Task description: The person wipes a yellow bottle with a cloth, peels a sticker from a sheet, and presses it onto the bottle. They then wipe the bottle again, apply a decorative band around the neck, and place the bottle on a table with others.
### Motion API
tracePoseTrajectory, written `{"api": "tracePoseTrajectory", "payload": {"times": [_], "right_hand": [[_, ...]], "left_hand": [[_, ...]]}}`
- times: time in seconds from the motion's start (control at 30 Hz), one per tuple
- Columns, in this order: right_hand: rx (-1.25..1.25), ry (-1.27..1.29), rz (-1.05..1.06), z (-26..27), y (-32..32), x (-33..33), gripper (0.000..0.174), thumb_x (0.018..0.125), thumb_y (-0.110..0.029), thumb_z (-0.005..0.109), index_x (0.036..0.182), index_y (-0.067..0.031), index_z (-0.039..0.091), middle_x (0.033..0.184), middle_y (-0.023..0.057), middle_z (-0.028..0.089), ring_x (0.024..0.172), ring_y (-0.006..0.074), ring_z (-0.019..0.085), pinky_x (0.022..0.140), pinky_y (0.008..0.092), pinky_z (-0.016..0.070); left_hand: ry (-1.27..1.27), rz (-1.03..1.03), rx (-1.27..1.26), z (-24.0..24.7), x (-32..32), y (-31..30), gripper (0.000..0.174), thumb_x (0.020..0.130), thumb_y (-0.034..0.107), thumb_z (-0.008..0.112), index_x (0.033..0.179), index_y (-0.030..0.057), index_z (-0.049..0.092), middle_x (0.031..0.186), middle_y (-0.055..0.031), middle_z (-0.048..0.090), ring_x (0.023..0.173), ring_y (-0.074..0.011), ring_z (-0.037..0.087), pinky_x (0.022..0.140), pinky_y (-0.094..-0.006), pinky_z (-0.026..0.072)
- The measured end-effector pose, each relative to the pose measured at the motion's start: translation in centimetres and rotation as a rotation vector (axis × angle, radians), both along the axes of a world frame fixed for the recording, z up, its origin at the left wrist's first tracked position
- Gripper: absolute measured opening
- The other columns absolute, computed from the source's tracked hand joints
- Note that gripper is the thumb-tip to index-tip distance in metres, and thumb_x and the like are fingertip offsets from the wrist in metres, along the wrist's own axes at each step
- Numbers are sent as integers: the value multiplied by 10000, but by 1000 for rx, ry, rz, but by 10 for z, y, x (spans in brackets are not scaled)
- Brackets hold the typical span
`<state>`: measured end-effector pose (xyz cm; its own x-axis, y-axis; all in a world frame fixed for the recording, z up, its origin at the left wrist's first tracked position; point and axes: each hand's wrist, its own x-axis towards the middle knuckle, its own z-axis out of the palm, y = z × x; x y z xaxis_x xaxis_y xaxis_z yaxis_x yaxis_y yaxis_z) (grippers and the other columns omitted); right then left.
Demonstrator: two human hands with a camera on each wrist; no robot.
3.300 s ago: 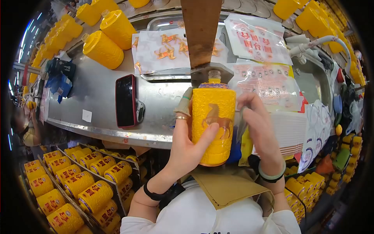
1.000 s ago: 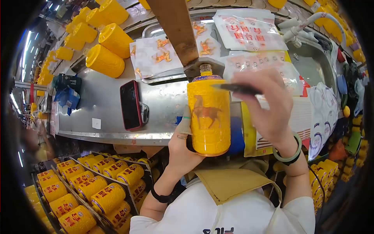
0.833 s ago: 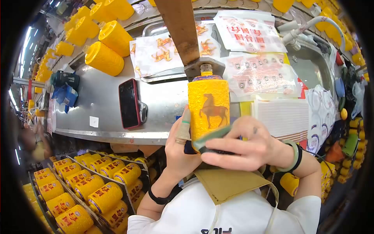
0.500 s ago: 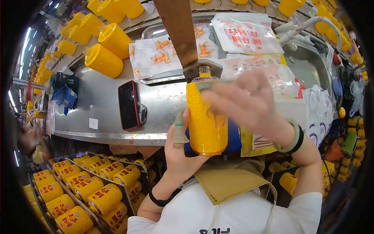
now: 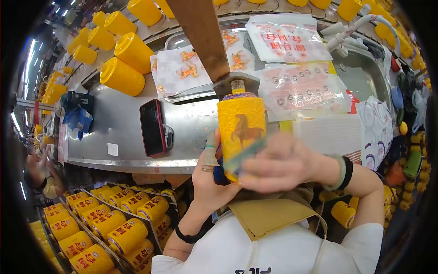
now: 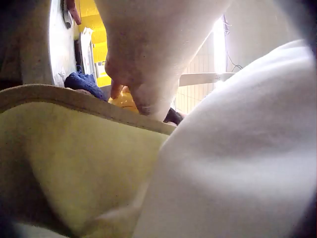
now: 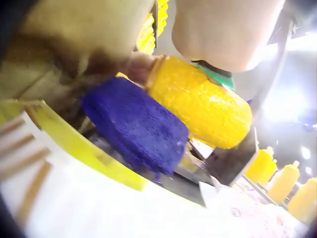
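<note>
A yellow embossed bottle (image 5: 237,121) with a brown horse picture stands neck-up in the head view, its neck at a metal bracket (image 5: 248,81). The left hand (image 5: 211,185) holds its lower left side, a pale finger cover on one finger. In the right hand (image 5: 278,164), blurred, a flat green-grey piece (image 5: 244,155) is pinched against the bottle's lower front. The right wrist view shows the bottle (image 7: 198,101), the green edge (image 7: 220,77) between it and the right hand (image 7: 223,29). The left wrist view shows mostly a hand or forearm and clothing.
A phone (image 5: 152,128) lies on the metal table (image 5: 105,137). Horse-print sheets (image 5: 175,73) lie behind a wooden post (image 5: 200,34); red-print sheets (image 5: 305,86) are at right. A blue sponge-like block (image 7: 136,124) is beside the bottle. Crates of yellow bottles (image 5: 127,235) stand below left.
Since half a second ago, the right hand has come down from the bottle's upper part to its lower front, uncovering the horse picture. The left hand still holds the bottle.
</note>
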<state>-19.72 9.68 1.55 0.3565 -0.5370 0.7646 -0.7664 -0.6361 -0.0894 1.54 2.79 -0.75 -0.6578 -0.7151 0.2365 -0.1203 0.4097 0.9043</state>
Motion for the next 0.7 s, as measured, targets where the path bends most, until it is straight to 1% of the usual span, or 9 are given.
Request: {"api": "tracePoseTrajectory", "payload": {"times": [0.07,0.2,0.23,0.37,0.47,0.5,0.63,0.67,0.7], "right_hand": [[95,-53,133,17,6,3,215,793,-135,729,1004,-173,736,973,-66,645,730,129,544,621,269,506],[77,-91,-241,17,-12,-25,281,764,-122,735,1043,-119,772,1087,-1,747,838,186,570,663,347,443],[87,-89,-292,12,-7,-20,267,757,-150,776,1022,-173,750,1108,-54,726,784,151,596,693,311,513],[90,-35,80,10,25,14,217,816,-118,735,1020,-190,749,1076,-59,749,824,123,615,681,283,507],[98,-161,-156,14,16,3,236,819,-124,734,1049,-174,753,1111,-52,751,843,111,624,687,276,512],[97,-160,-155,10,16,5,236,819,-124,734,1049,-174,753,1111,-52,751,843,111,624,687,276,512],[148,-139,-35,9,31,19,303,813,-91,729,1112,-135,754,1135,-39,746,818,119,621,673,270,504],[214,-199,5,18,34,23,306,812,-81,761,1116,-114,744,1111,-6,738,802,131,642,675,280,520],[279,-354,-35,15,33,23,299,833,-73,767,1129,-94,732,1092,26,734,804,160,665,679,301,534]], "left_hand": [[5,-1,68,-10,2,1,1050,758,101,939,1593,-74,328,1477,-230,566,1340,-316,613,1110,-419,511],[-14,-43,57,-12,8,-4,1046,764,102,927,1599,-70,321,1493,-245,558,1347,-313,609,1107,-417,511],[-23,-36,61,-11,8,-4,1044,761,98,924,1604,-55,327,1478,-244,576,1337,-312,618,1094,-403,516],[-28,-99,138,-14,10,-7,1048,798,40,868,1640,-27,249,1493,-221,573,1342,-273,598,1106,-396,484],[-126,-90,-4,-6,10,-11,1035,805,29,853,1640,-33,244,1464,-219,602,1310,-257,624,1086,-386,497],[-114,-90,-57,-7,9,-13,1037,786,87,890,1621,-44,289,1424,-237,623,1261,-334,671,1040,-391,537],[-157,-96,-46,-6,8,-11,1066,775,122,897,1626,-33,273,1398,-219,632,1174,-345,693,1008,-409,548],[-119,-141,149,-5,6,-12,1129,728,169,942,1629,-11,285,1473,-230,546,1292,-368,609,1071,-431,507],[-164,-124,16,-1,2,-11,1168,687,210,973,1625,3,307,1507,-232,487,1338,-386,553,1103,-447,478]]}}
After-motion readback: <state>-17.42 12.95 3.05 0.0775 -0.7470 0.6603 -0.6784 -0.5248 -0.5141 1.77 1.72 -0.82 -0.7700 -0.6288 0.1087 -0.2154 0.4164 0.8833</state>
